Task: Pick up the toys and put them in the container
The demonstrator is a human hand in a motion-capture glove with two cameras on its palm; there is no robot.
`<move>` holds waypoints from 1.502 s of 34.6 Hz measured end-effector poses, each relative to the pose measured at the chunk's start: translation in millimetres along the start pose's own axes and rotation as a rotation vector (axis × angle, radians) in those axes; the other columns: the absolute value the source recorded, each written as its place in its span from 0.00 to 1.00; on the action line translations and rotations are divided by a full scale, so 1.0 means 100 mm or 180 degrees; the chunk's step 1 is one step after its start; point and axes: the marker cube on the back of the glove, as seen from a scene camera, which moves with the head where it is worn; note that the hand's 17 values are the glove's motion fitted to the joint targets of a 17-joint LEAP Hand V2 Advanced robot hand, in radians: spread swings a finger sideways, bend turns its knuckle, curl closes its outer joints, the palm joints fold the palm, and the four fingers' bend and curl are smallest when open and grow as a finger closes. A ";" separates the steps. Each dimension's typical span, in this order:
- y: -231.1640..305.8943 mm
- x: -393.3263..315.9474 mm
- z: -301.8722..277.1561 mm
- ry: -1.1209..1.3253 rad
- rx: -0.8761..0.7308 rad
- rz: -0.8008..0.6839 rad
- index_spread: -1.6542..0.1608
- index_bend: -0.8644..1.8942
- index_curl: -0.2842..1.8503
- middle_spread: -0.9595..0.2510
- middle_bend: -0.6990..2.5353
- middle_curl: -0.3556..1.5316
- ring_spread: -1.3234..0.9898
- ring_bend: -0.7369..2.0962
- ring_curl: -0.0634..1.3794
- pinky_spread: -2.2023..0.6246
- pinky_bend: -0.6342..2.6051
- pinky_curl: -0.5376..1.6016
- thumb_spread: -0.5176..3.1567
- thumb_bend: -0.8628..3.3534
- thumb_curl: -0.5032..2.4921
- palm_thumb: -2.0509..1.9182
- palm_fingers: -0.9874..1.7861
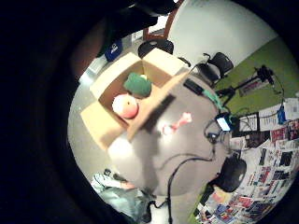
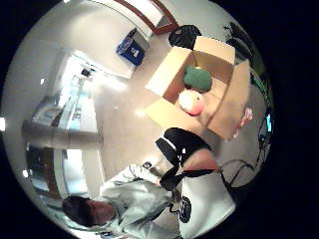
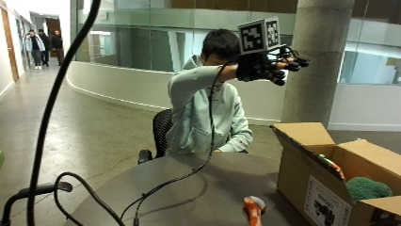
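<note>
Round table (image 3: 188,188), orange toy (image 3: 253,208) far below raised empty grip (image 3: 270,67).

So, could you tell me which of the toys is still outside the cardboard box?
The small pink-and-white toy lying on the grey table beside the box. The green plush and the pink ball sit inside it.

Round dark table (image 3: 188,197) — black office chair (image 3: 160,136) behind — concrete column (image 3: 316,61).
</note>
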 end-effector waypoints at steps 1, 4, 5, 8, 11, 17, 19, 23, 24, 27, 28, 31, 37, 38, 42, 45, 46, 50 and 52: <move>0.10 0.06 -0.03 0.0014 -0.0016 0.0019 0.77 0.36 0.33 0.77 0.26 0.37 0.54 0.31 0.26 0.77 0.45 0.42 0.42 0.20 0.36 0.57 0.23; 0.35 0.26 -0.09 0.0081 -0.0087 0.0076 0.76 0.36 0.33 0.78 0.26 0.36 0.54 0.31 0.25 0.77 0.44 0.42 0.43 0.20 0.35 0.57 0.26; 0.43 0.34 -0.09 0.0120 -0.0124 0.0097 0.76 0.37 0.33 0.77 0.26 0.36 0.55 0.31 0.25 0.78 0.43 0.41 0.44 0.21 0.35 0.58 0.26; 0.64 0.63 -0.05 0.0280 -0.0272 0.0187 0.76 0.37 0.32 0.77 0.26 0.36 0.55 0.31 0.24 0.78 0.42 0.41 0.46 0.21 0.34 0.59 0.28; 0.79 0.94 0.07 0.0438 -0.0436 0.0261 0.76 0.37 0.32 0.77 0.26 0.36 0.55 0.31 0.24 0.78 0.42 0.40 0.47 0.21 0.34 0.60 0.29; 0.84 1.50 0.55 0.0730 -0.0895 0.0278 0.75 0.37 0.31 0.77 0.26 0.35 0.56 0.31 0.23 0.78 0.41 0.40 0.48 0.22 0.33 0.62 0.30; 0.81 1.62 0.74 0.0787 -0.1014 0.0265 0.74 0.38 0.31 0.77 0.26 0.35 0.56 0.31 0.22 0.78 0.41 0.40 0.48 0.22 0.33 0.63 0.30; 0.67 1.82 1.10 0.0849 -0.1189 0.0243 0.73 0.38 0.31 0.77 0.26 0.35 0.56 0.30 0.21 0.79 0.41 0.40 0.49 0.23 0.33 0.64 0.30; 0.61 1.86 1.20 0.0865 -0.1235 0.0237 0.73 0.38 0.31 0.77 0.26 0.35 0.56 0.30 0.20 0.79 0.40 0.40 0.49 0.23 0.33 0.64 0.30; 0.44 1.98 1.46 0.0931 -0.1388 0.0216 0.72 0.39 0.32 0.77 0.26 0.35 0.56 0.30 0.19 0.79 0.40 0.40 0.49 0.23 0.33 0.65 0.30; 0.38 2.01 1.54 0.0969 -0.1428 0.0206 0.72 0.39 0.32 0.77 0.26 0.34 0.56 0.30 0.19 0.79 0.40 0.40 0.49 0.23 0.33 0.65 0.30; 0.25 2.10 1.73 0.1095 -0.1510 0.0188 0.72 0.39 0.32 0.78 0.25 0.34 0.56 0.31 0.19 0.79 0.40 0.40 0.49 0.23 0.33 0.66 0.30; 0.07 2.26 2.07 0.1203 -0.1682 0.0145 0.71 0.40 0.33 0.78 0.25 0.33 0.56 0.30 0.17 0.79 0.40 0.40 0.48 0.23 0.33 0.67 0.30; 0.06 2.28 2.12 0.1227 -0.1713 0.0143 0.71 0.41 0.33 0.78 0.25 0.32 0.56 0.30 0.17 0.79 0.40 0.40 0.48 0.23 0.33 0.67 0.30; 0.00 2.33 2.33 0.1325 -0.1827 0.0123 0.70 0.42 0.34 0.78 0.25 0.31 0.56 0.30 0.16 0.79 0.40 0.40 0.49 0.23 0.33 0.68 0.29; -0.03 2.36 2.45 0.1348 -0.1860 0.0118 0.69 0.45 0.35 0.78 0.24 0.31 0.56 0.30 0.15 0.79 0.39 0.40 0.49 0.23 0.33 0.69 0.30; -0.04 2.36 2.49 0.1353 -0.1860 0.0115 0.69 0.47 0.36 0.78 0.24 0.30 0.56 0.30 0.15 0.79 0.39 0.40 0.49 0.24 0.33 0.69 0.30; -0.02 2.34 2.60 0.1398 -0.1767 0.0066 0.68 0.58 0.39 0.78 0.23 0.29 0.56 0.29 0.13 0.78 0.38 0.40 0.49 0.24 0.33 0.70 0.33; 0.00 2.32 2.61 0.1400 -0.1697 0.0018 0.68 0.66 0.42 0.77 0.24 0.29 0.56 0.28 0.12 0.78 0.36 0.40 0.50 0.24 0.33 0.71 0.34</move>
